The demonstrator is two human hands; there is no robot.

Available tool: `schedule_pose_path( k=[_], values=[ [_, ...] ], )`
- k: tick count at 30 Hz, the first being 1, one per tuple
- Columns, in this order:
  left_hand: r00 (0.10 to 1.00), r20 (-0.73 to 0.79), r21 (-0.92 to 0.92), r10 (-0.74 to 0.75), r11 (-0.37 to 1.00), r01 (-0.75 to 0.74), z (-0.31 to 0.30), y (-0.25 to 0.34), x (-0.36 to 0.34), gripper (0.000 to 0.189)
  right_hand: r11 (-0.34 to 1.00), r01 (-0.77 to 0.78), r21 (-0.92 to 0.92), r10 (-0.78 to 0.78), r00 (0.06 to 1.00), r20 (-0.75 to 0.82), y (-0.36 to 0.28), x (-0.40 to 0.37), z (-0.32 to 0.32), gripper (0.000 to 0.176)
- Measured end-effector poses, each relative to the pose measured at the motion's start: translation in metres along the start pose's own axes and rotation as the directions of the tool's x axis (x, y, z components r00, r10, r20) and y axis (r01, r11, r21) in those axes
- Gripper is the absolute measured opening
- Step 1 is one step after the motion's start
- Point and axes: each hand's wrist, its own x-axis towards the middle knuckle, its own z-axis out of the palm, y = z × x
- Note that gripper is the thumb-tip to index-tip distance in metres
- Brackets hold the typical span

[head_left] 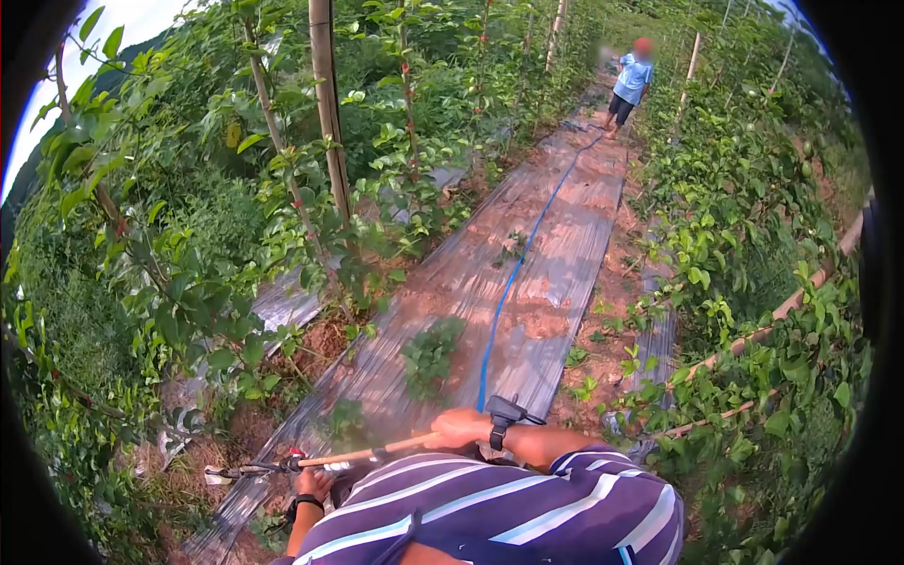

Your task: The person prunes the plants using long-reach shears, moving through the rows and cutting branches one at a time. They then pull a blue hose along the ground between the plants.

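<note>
My right hand is closed round the end of a tan wooden pole, close to my striped shirt. The pole slants down to the left and ends in a metal tool head over the plastic sheeting's left edge. My left hand is just below the pole, near a small red and black fitting; its fingers are too small and partly hidden to tell what they hold. A blue hose runs up the path from beside my right hand.
Silvery plastic sheeting with soil patches covers the path. Leafy climbing plants on wooden stakes line both sides. A slanted pole crosses the right-hand plants. Far up the path stands a person in a light blue top.
</note>
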Motion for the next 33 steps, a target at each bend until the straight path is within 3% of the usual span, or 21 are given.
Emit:
schedule_pose_path(
  k=[1,3,5,6,7,9,10,17,19,22,25,27,30,31,33],
  values=[
    [0.971,0.236,-0.058,-0.026,0.998,0.040,-0.015,0.011,0.010,0.012,1.000,-0.014,-0.001,0.014,1.000,-0.010,-0.003,0.000,0.000,0.052],
    [0.988,0.151,0.003,0.029,1.000,-0.030,-0.019,0.020,0.015,0.013,0.999,-0.034,0.021,0.035,0.999,-0.039,-0.014,-0.001,0.002,0.049],
    [0.970,0.243,-0.031,-0.008,0.999,0.016,-0.032,0.032,0.022,0.016,0.999,-0.047,0.015,0.048,0.998,-0.051,-0.027,-0.005,0.000,0.050],
    [0.983,0.180,-0.036,0.030,0.999,-0.024,-0.027,0.039,0.000,0.015,0.999,-0.053,0.001,0.053,0.996,-0.067,-0.034,-0.007,-0.002,0.051],
    [0.974,0.226,-0.029,0.012,1.000,-0.006,-0.041,0.038,0.017,0.017,0.998,-0.057,0.001,0.057,0.996,-0.070,-0.038,-0.007,0.000,0.051],
    [0.861,0.506,-0.060,-0.046,0.994,0.089,-0.078,0.031,0.068,0.019,0.998,-0.069,0.010,0.070,0.994,-0.084,-0.039,-0.004,0.006,0.052],
    [0.981,0.193,0.029,0.010,0.999,-0.015,-0.063,0.036,0.026,0.017,0.997,-0.074,-0.031,0.072,0.994,-0.082,-0.042,-0.003,0.007,0.052],
    [0.929,0.294,0.100,-0.224,0.974,0.203,-0.150,0.013,0.087,0.027,0.982,-0.186,-0.018,0.185,0.982,-0.045,-0.076,-0.025,0.012,0.051],
    [0.955,0.229,0.226,-0.188,0.965,0.135,-0.158,0.013,0.081,0.035,0.982,-0.181,-0.057,0.178,0.982,-0.063,-0.078,-0.031,0.020,0.052],
    [0.927,0.303,0.194,-0.223,0.966,0.169,-0.157,0.020,0.092,0.036,0.983,-0.185,-0.002,0.184,0.978,-0.099,-0.078,-0.034,0.029,0.050],
    [0.946,0.221,0.225,-0.236,0.956,0.186,-0.147,0.031,0.098,0.024,0.980,-0.198,0.016,0.199,0.976,-0.092,-0.073,-0.034,0.035,0.049],
    [0.863,0.464,0.186,-0.199,0.975,0.125,-0.146,0.033,0.111,0.016,0.977,-0.211,0.019,0.212,0.975,-0.066,-0.070,-0.033,0.038,0.048],
    [0.841,0.503,0.050,-0.199,0.978,0.201,-0.121,0.043,0.098,0.015,0.980,-0.199,0.027,0.201,0.976,-0.079,-0.061,-0.032,0.041,0.047],
    [0.846,0.496,0.056,-0.197,0.979,0.195,-0.106,0.049,0.080,0.015,0.980,-0.193,0.038,0.196,0.977,-0.080,-0.058,-0.031,0.042,0.047],
    [0.976,0.216,0.233,-0.038,0.972,-0.014,-0.068,0.061,0.015,0.013,0.983,-0.184,0.023,0.186,0.979,-0.082,-0.053,-0.030,0.042,0.052]
  ],
)
